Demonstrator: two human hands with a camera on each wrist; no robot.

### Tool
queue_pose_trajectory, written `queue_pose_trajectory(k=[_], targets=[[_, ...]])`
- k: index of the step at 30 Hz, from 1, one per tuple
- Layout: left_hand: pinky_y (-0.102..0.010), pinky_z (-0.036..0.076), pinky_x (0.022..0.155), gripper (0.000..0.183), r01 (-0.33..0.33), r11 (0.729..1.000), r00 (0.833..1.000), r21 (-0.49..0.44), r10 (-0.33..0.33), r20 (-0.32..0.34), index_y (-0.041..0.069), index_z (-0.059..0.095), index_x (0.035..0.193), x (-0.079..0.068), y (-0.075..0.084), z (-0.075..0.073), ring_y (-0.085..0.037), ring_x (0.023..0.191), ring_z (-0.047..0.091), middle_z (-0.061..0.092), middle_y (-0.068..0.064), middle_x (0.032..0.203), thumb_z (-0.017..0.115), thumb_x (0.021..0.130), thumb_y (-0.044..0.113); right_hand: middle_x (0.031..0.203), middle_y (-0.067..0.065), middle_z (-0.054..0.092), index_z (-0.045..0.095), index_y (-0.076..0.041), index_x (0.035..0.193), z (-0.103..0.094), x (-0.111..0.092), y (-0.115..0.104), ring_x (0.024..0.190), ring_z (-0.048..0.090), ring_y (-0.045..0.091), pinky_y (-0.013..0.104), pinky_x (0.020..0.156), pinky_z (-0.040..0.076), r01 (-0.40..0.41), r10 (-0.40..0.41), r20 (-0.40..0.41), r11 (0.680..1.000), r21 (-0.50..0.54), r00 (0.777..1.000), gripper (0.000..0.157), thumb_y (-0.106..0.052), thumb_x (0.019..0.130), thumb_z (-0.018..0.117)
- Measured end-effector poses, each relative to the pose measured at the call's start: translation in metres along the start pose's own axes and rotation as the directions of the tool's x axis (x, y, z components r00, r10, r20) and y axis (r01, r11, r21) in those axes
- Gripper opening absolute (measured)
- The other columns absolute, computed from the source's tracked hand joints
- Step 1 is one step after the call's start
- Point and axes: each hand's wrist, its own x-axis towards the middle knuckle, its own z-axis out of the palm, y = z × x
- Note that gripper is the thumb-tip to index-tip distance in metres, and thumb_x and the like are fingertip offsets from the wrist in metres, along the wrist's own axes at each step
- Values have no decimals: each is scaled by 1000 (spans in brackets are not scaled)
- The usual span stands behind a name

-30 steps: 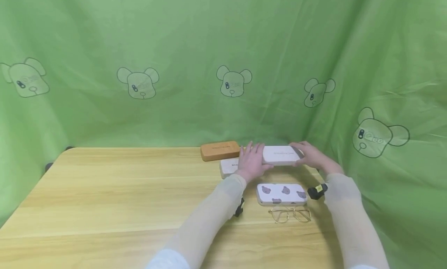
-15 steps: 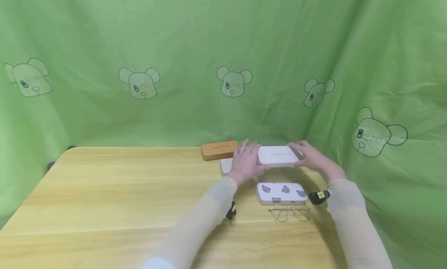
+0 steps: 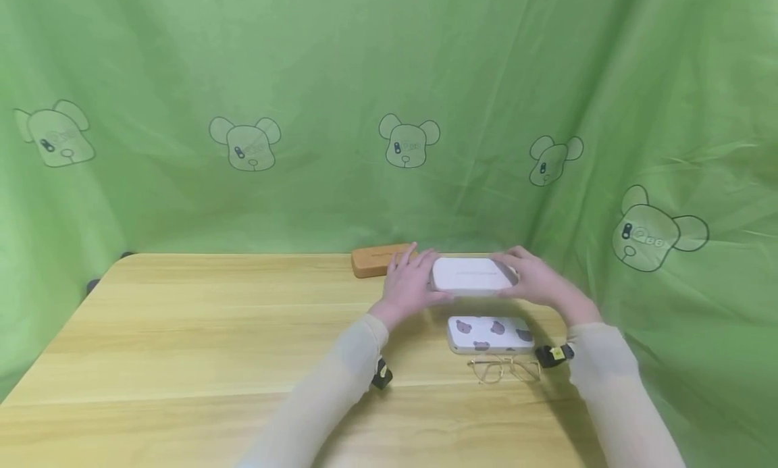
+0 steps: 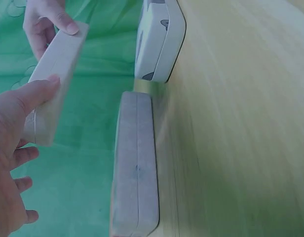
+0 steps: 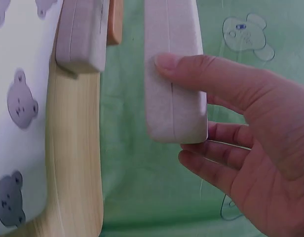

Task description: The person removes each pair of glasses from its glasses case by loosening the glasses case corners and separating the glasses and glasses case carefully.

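Observation:
Both hands hold a whitish glasses case (image 3: 468, 277) level above the back right of the table. My left hand (image 3: 408, 287) grips its left end, thumb on the near long side. At the other end my right hand (image 3: 533, 279) has its thumb on the near side and fingers round the far side. A seam runs along the case, and its lid is closed in the right wrist view. A second whitish glasses case (image 4: 136, 168) stands on the table in the left wrist view. In the head view it is hidden behind the left hand and the held case.
An orange glasses case (image 3: 369, 261) lies at the table's back edge, left of the hands. Nearer the person are a white bear-print case (image 3: 489, 334) and thin gold-framed glasses (image 3: 504, 371). Green curtain (image 3: 316, 204) surrounds the wooden table (image 3: 213, 340).
Both hands have carried the held case left and slightly toward the person. It now covers the second whitish case in the head view. The other things stay put.

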Motion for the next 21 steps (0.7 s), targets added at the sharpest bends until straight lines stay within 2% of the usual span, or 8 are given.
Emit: queue_pose_trajectory(k=[6, 13, 17, 21], targets=[[-60, 14, 121, 90, -2, 999, 1000, -34, 1, -16, 25, 42, 145, -15, -12, -11, -26, 149, 24, 42, 5, 154, 73, 71, 66, 134, 25, 50, 46, -7, 143, 4, -2, -20, 115, 55, 42, 64, 94, 48, 37, -37, -21, 999, -16, 999, 82, -31, 73, 83], [-59, 19, 120, 87, 5, 999, 999, -47, -7, -33, 26, 46, 141, -30, -25, -25, -27, 147, 29, 48, 6, 150, 76, 69, 64, 130, 25, 54, 50, -5, 139, 12, 0, -38, 112, 56, 40, 59, 93, 50, 115, -121, -74, 991, -73, 990, 79, -29, 72, 83], [-58, 24, 118, 88, -9, 998, 999, -61, 6, -51, 25, 47, 142, -37, -32, -32, -29, 146, 32, 50, 3, 147, 78, 68, 61, 130, 25, 54, 50, -3, 139, 14, 0, -48, 112, 56, 40, 58, 94, 50, 134, -138, -74, 989, -58, 988, 80, -29, 72, 83], [-55, 24, 119, 87, -22, 996, 997, -88, 16, -72, 26, 48, 141, -43, -39, -37, -30, 145, 33, 51, 3, 147, 81, 67, 58, 129, 24, 54, 51, -3, 139, 16, 2, -59, 112, 57, 39, 57, 95, 50, 147, -149, -80, 989, -31, 986, 78, -28, 72, 84]])
